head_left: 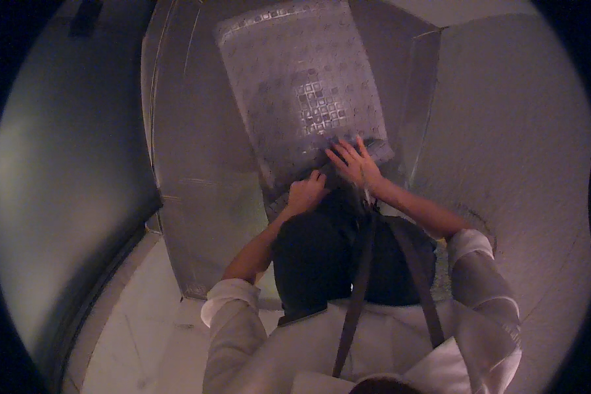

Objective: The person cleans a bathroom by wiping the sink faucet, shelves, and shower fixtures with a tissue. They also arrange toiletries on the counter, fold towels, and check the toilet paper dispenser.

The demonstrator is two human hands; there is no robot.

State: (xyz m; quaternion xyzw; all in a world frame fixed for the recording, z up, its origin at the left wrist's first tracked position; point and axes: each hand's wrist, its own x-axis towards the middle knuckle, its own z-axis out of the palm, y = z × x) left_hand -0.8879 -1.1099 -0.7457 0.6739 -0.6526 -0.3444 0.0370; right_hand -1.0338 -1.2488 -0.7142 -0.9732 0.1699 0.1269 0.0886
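A translucent plastic sheet or bag [276, 103] with a pattern of small squares lies before me, its near end by my knees. Light glints off the squares in its middle. My left hand [308, 192] has its fingers curled at the sheet's near left edge, apparently pinching it. Over the near right part, my right hand [355, 165] rests with fingers spread, touching the sheet where the edge looks folded or raised. Dim light and blur hide what is under the right fingers.
Beneath the sheet is a large brown panel [202, 147], perhaps cardboard, with creases. A dark glossy panel [69, 172] stands at left, with pale floor [143, 305] along its base. A dark strap [362, 290] hangs over my dark-clothed legs [310, 266]. A grey surface [512, 123] lies at right.
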